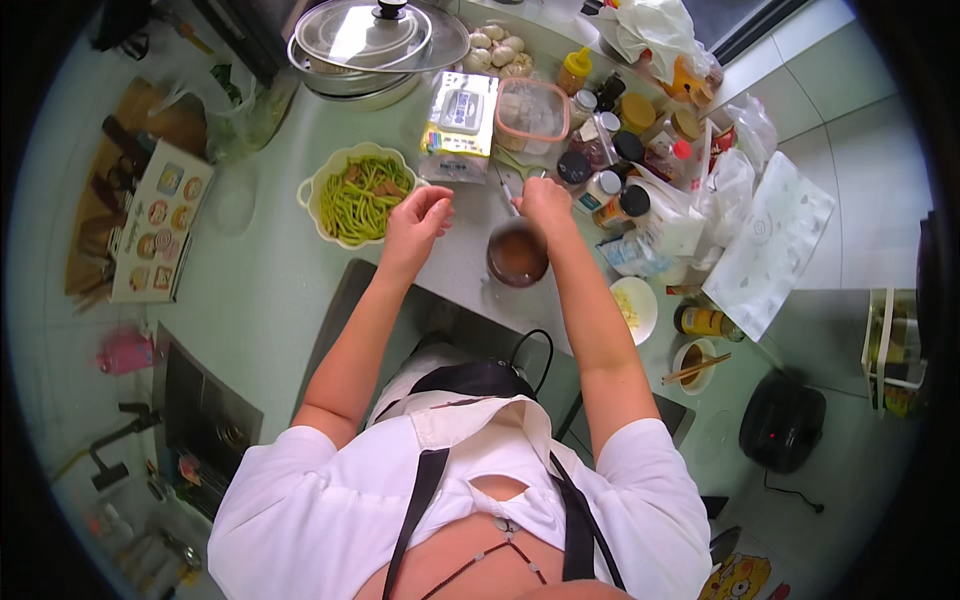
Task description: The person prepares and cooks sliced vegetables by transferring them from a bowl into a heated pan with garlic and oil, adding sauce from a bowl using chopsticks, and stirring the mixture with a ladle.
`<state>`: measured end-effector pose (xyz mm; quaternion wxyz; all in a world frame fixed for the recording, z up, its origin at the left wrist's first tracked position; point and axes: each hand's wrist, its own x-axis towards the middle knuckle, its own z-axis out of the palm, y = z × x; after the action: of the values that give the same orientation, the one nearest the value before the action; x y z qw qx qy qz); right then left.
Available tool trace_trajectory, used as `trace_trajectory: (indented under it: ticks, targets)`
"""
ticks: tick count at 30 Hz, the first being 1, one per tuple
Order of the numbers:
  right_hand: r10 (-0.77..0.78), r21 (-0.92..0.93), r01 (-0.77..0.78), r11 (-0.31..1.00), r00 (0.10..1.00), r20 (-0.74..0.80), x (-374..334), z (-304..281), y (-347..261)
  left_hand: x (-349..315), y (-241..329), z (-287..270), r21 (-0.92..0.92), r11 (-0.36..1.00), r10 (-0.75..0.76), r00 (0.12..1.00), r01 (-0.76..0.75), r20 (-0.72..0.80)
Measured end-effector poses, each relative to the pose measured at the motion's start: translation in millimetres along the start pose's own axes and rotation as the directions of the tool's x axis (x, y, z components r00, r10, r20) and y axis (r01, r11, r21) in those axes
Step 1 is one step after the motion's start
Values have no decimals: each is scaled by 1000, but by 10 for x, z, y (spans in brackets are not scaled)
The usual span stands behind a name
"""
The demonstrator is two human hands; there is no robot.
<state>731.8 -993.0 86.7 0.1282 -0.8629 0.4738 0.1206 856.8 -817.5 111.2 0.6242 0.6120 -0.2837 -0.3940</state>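
My right hand [545,203] is closed round a thin metal utensil [507,192]; its working end is hidden, so I cannot tell its kind. Just below that hand, a small round dark bowl [515,258] with brown contents sits near the counter's front edge, slightly blurred. My left hand [420,222] is curled with thumb and fingers together, and nothing shows in it. It hovers at the right rim of a cream scalloped dish [309,196] holding cooked green beans [355,205] and bits of meat.
A wet-wipe pack [459,128], a clear lidded box [532,112] and several seasoning jars [605,188] crowd the back. At right are a white bowl of chopped pieces [640,310] and a sauce bowl [690,362] with chopsticks. A steamer pot [365,88] stands back left; a sink [200,410] lies left.
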Motion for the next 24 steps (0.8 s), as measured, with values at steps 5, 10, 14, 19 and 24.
trace_trajectory:
  ticks: [5, 10, 14, 19, 24]
  targets:
    - [54, -61, -48, 997, 994, 95, 259, 135, -172, 681, 84, -94, 204, 957, 210, 978, -207, 7]
    - [133, -86, -127, 988, 988, 74, 363, 277, -105, 1243, 155, -19, 414, 827, 406, 913, -381, 31]
    - [148, 60, -142, 988, 982, -114, 80, -45, -83, 1533, 126, 139, 575, 673, 461, 872, -466, 166]
    - [142, 271, -30, 962, 903, -406, -445, -342, 36, 1922, -31, 440, 721, 199, 414, 724, -664, 552]
    - [398, 791, 56, 610, 841, -367, -975, -545, 101, 2117, -258, 638, 681, -61, 345, 625, -730, 701]
